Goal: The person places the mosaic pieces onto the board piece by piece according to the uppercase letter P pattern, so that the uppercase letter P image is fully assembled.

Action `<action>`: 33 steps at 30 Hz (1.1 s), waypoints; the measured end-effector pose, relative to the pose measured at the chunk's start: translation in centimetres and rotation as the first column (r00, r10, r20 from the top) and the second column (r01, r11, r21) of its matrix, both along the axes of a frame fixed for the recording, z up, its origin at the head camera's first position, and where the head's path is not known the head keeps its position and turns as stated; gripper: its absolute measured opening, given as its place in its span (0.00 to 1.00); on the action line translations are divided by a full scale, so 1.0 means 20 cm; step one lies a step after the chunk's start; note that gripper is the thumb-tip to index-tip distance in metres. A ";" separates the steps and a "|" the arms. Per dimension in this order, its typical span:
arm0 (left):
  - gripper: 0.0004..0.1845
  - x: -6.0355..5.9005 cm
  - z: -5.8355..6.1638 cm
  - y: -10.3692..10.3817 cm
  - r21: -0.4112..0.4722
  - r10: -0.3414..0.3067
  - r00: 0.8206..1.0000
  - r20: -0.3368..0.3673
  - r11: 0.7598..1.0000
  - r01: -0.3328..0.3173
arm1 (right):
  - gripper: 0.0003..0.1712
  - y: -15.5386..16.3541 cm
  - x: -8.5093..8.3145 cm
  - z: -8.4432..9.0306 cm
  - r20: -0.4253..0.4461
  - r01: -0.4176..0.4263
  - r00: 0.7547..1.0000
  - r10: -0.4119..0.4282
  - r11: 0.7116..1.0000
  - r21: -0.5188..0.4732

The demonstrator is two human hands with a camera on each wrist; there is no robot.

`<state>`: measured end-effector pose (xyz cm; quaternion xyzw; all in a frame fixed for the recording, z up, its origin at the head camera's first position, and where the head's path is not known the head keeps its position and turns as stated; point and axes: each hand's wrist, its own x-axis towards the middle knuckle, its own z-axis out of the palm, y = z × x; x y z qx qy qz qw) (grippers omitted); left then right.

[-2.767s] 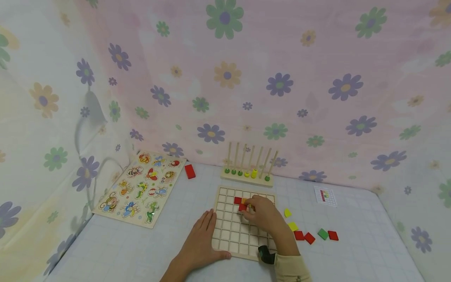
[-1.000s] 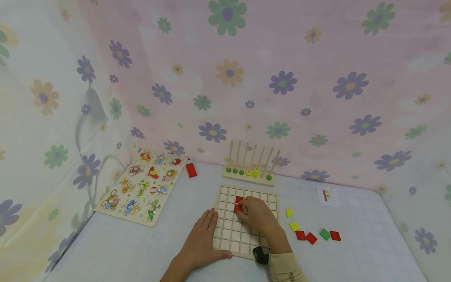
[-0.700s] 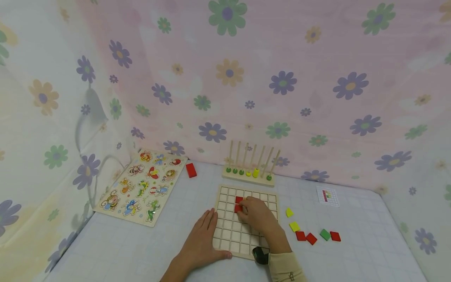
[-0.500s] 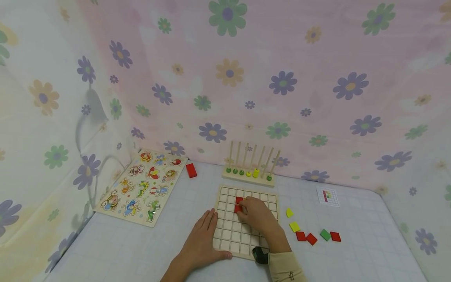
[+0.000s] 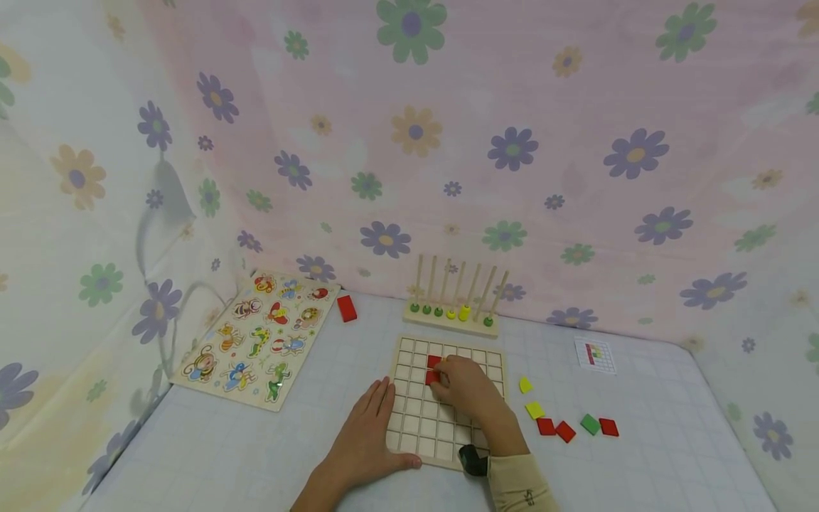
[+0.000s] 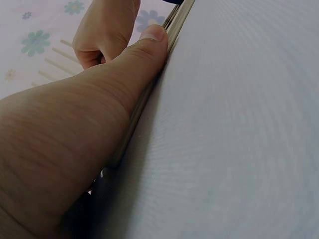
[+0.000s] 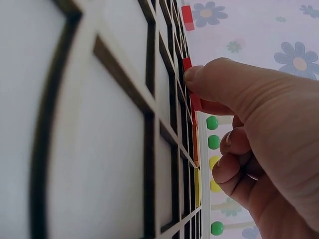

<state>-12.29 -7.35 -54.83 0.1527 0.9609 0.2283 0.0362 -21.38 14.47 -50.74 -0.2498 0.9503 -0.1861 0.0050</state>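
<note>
Barely shifted since before: right hand [image 5: 469,390] pinching red square tile [image 7: 192,92] on wooden grid board [image 5: 409,412]; pinch visible only from right wrist. Left hand [image 5: 365,441] flat, steadying board's left edge; loose coloured tiles [image 5: 563,427] right of board.

Pale bench [image 5: 256,455] with a faint grid print, hemmed in by flowered cloth. Lying flat on it: wooden grid board [image 5: 416,419] at the near middle; animal puzzle board [image 5: 256,341] to the left; red block [image 5: 346,308] just past that board's far corner; peg rack [image 5: 454,313] with green and yellow beads behind the grid board; small pattern card [image 5: 595,355] at the far right; loose tiles right of the grid board, two yellow [image 5: 529,398], three red [image 5: 564,430], one green [image 5: 589,424]
</note>
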 end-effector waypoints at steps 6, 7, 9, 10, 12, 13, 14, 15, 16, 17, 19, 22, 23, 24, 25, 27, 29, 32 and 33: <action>0.71 0.00 0.00 0.00 0.001 -0.001 1.000 0.002 1.000 0.001 | 0.06 0.00 0.00 0.00 0.003 -0.005 1.000 0.006 1.000 -0.004; 0.71 0.00 0.00 0.00 0.001 -0.001 1.000 0.003 1.000 0.001 | 0.06 0.00 0.00 0.00 0.003 -0.005 1.000 0.005 1.000 -0.002; 0.71 0.00 0.00 0.00 -0.001 -0.002 1.000 0.002 1.000 0.002 | 0.06 0.00 -0.01 -0.01 0.004 -0.005 1.000 0.005 1.000 -0.002; 0.71 0.00 0.00 0.00 -0.002 -0.002 1.000 0.001 1.000 0.002 | 0.05 0.00 -0.01 -0.01 0.006 -0.004 1.000 0.004 1.000 -0.001; 0.71 0.00 0.00 0.00 -0.001 -0.003 1.000 -0.004 1.000 0.003 | 0.04 0.00 -0.01 -0.01 0.008 -0.003 1.000 0.003 1.000 -0.007; 0.71 0.00 0.00 0.00 0.000 -0.002 1.000 -0.005 1.000 0.002 | 0.04 0.00 -0.01 0.00 0.009 -0.002 1.000 0.002 1.000 -0.010; 0.71 0.00 0.01 0.00 0.001 -0.002 1.000 -0.007 1.000 0.002 | 0.04 0.00 -0.01 0.00 0.011 -0.001 1.000 0.001 1.000 -0.014; 0.71 0.00 0.01 0.00 0.003 -0.005 1.000 -0.011 1.000 0.005 | 0.04 0.00 0.00 0.00 0.014 0.000 1.000 0.000 1.000 -0.018; 0.71 0.00 0.01 0.00 0.004 -0.004 1.000 -0.013 1.000 0.004 | 0.04 0.00 0.00 0.00 0.017 0.002 1.000 -0.002 1.000 -0.019; 0.71 0.00 0.01 0.00 0.008 -0.005 1.000 -0.014 1.000 0.005 | 0.04 0.00 0.00 0.01 0.018 0.003 1.000 -0.003 1.000 -0.022; 0.71 0.00 0.01 0.00 0.011 -0.006 1.000 -0.015 1.000 0.006 | 0.04 0.00 0.00 0.01 0.022 0.006 1.000 -0.006 1.000 -0.024; 0.71 0.01 0.01 0.00 0.014 -0.005 1.000 -0.008 1.000 0.006 | 0.04 0.00 0.00 0.01 0.020 0.009 1.000 -0.008 1.000 -0.018; 0.71 0.01 0.01 0.00 0.013 -0.005 1.000 -0.005 1.000 0.005 | 0.04 0.00 0.00 0.01 0.018 0.009 1.000 -0.009 1.000 -0.017; 0.71 0.01 0.01 0.00 0.010 -0.004 1.000 0.000 1.000 0.004 | 0.04 0.00 0.00 0.01 0.015 0.009 1.000 -0.009 1.000 -0.017; 0.71 0.01 0.01 0.00 0.008 -0.003 1.000 0.005 1.000 0.003 | 0.04 0.00 0.00 0.01 0.014 0.009 1.000 -0.009 1.000 -0.014; 0.71 0.01 0.01 0.00 0.005 -0.003 1.000 0.009 1.000 0.003 | 0.06 0.00 0.00 0.00 0.009 0.010 1.000 -0.010 1.000 -0.007; 0.71 0.01 0.01 0.00 0.003 -0.003 1.000 0.014 1.000 0.002 | 0.06 0.00 0.00 0.00 0.006 0.012 1.000 -0.012 1.000 -0.006; 0.71 0.01 0.02 0.00 0.006 -0.004 1.000 0.006 1.000 0.004 | 0.06 0.00 -0.01 0.00 0.010 0.017 1.000 -0.017 1.000 -0.006; 0.71 0.01 0.02 0.00 0.007 -0.003 1.000 0.005 1.000 0.003 | 0.05 0.00 -0.01 0.00 0.012 0.020 1.000 -0.020 1.000 -0.010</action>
